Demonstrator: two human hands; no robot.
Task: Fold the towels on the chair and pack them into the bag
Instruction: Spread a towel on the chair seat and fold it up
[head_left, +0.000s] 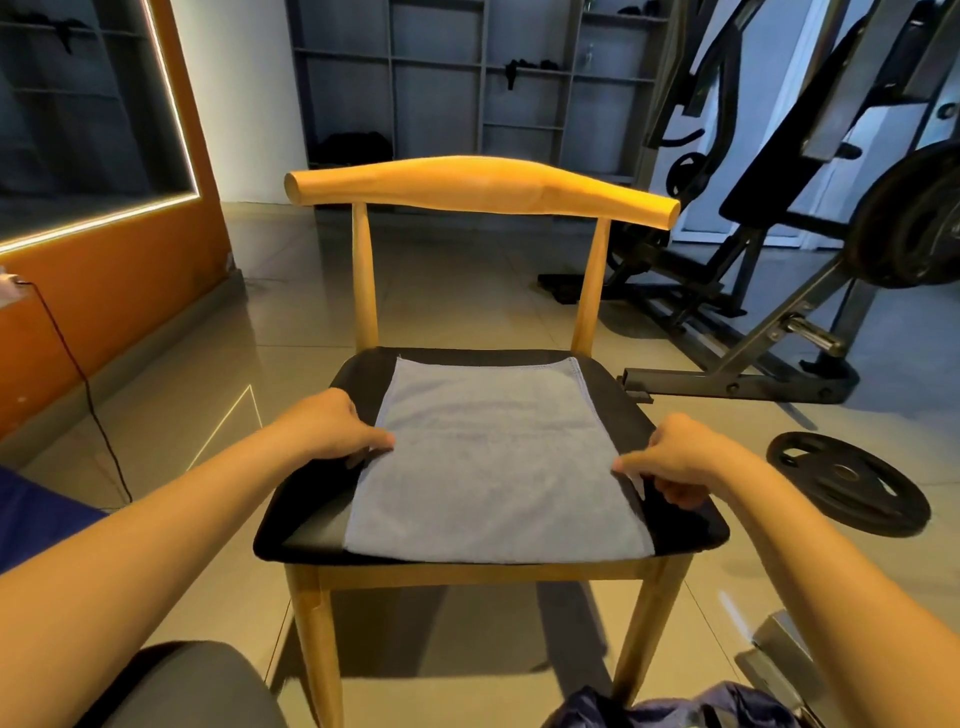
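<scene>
A dark blue bag lay crumpled on the floor at the bottom of the view, just in front of the chair. On the chair's black seat one grey-blue towel lay spread flat from back edge to front edge, the left hand pinching its left edge and the right hand pinching its right edge about midway. Folding looked barely begun; the next move likely called for lifting both edges evenly and doubling the towel over.
</scene>
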